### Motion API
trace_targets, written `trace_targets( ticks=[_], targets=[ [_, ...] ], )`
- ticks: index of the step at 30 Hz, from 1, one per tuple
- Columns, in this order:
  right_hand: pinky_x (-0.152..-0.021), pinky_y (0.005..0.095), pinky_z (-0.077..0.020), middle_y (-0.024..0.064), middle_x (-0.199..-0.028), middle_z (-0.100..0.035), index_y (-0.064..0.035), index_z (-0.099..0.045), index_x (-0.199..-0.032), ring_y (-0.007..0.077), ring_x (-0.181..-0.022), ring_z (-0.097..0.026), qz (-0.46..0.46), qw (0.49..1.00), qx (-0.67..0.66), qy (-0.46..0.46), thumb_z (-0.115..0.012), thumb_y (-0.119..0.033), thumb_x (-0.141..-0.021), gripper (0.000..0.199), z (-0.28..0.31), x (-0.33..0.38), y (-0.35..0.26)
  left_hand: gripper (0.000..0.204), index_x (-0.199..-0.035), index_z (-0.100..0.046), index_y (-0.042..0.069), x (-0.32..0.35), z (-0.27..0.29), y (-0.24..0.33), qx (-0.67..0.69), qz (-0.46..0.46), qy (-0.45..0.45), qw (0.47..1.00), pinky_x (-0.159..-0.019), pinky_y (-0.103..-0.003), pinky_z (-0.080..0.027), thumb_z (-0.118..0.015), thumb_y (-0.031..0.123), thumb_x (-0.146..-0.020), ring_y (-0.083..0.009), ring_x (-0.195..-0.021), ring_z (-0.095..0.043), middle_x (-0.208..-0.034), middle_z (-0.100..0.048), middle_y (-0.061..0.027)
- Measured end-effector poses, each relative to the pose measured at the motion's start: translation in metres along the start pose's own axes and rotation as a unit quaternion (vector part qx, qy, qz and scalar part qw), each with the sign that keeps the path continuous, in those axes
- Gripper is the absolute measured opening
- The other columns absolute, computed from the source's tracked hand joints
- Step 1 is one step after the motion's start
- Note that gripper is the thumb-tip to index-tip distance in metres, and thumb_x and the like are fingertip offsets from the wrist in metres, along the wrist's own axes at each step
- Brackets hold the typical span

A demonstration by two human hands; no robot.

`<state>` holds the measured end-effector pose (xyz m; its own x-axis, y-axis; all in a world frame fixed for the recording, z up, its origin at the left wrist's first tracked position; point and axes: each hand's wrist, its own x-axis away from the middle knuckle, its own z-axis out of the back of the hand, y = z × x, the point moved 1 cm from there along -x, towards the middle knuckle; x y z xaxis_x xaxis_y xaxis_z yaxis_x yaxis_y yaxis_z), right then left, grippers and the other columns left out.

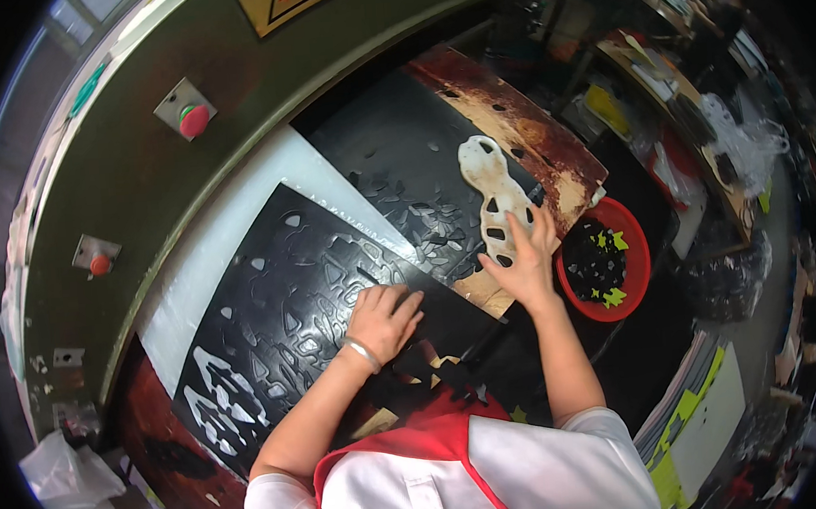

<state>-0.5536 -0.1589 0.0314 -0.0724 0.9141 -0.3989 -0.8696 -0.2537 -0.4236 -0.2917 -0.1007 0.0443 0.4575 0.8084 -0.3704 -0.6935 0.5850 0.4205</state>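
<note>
A black sheet (267, 264) marked with many cut outlines lies on the work surface to the left, with several white-filled pieces at its near left end. My left hand (382, 324), a bangle on its wrist, rests palm down near the sheet's right edge, fingers slightly bent and holding nothing visible. Farther right, a cream sole-shaped cutting die (489, 173) with dark openings lies partly over another black sheet (371, 125). My right hand (527, 263) grips the die's near end, thumb on its left and fingers across its right side. Loose black cut pieces (434, 224) lie left of the die.
A red bowl (643, 262) of black and yellow-green scraps stands right of my right hand. Behind the sheets runs a dark green machine beam (139, 193) with a red button (194, 121). A worn brown board (522, 124) lies at right; stacked sheets (698, 414) stand near right.
</note>
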Motion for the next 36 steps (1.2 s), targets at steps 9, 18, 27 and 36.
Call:
trace_targets(
  ticks=[9,18,27,36],
  targets=[
    [-0.113,0.0571,-0.0221,0.0268,-0.146,-0.035,-0.0086,-0.046,-0.141,0.0491,-0.137,-0.028,0.096,0.976,-0.072,-0.18,-0.068,-0.045,-0.082,0.072,-0.047,0.063,-0.155,0.036,-0.109,-0.064,0.001,-0.012,0.128,-0.125,0.521,0.33,0.545,0.568,-0.06,-0.027,-0.047,-0.041,0.029,-0.104,-0.0125,-0.071,-0.059,-0.092,-0.068,-0.0065],
    [-0.097,0.0527,-0.0405,0.0257,-0.122,-0.051,0.0004,-0.064,-0.101,0.0473,-0.12,-0.043,0.146,0.981,-0.125,-0.025,-0.078,-0.028,-0.072,0.043,-0.04,0.086,-0.149,0.039,-0.123,-0.058,-0.001,0.046,0.399,-0.184,0.238,0.239,0.462,0.82,-0.076,-0.028,-0.054,-0.042,0.029,-0.105,-0.018,-0.088,-0.067,-0.117,-0.064,-0.0136],
    [-0.082,0.0351,-0.0527,0.0176,-0.124,-0.062,-0.0242,-0.026,-0.153,0.0225,-0.096,-0.065,0.031,0.765,-0.46,-0.451,-0.074,-0.021,-0.081,0.087,-0.071,0.055,-0.157,0.023,-0.115,-0.062,-0.005,0.09,0.157,-0.063,0.008,-0.057,0.197,0.979,-0.078,-0.037,-0.05,-0.057,-0.003,-0.092,-0.0278,-0.09,-0.059,-0.095,-0.062,-0.0161],
    [-0.042,0.0188,-0.0373,0.0046,-0.151,-0.032,-0.0322,-0.02,-0.155,0.0047,-0.06,-0.051,-0.167,0.523,-0.65,-0.526,-0.058,0.01,-0.073,0.099,-0.094,0.065,-0.154,0.044,-0.124,-0.058,0.002,0.14,0.078,0.016,0.038,-0.061,-0.077,0.994,-0.098,-0.05,-0.04,-0.065,0.025,-0.087,-0.0458,-0.107,-0.053,-0.118,-0.056,-0.0243]
  ],
)
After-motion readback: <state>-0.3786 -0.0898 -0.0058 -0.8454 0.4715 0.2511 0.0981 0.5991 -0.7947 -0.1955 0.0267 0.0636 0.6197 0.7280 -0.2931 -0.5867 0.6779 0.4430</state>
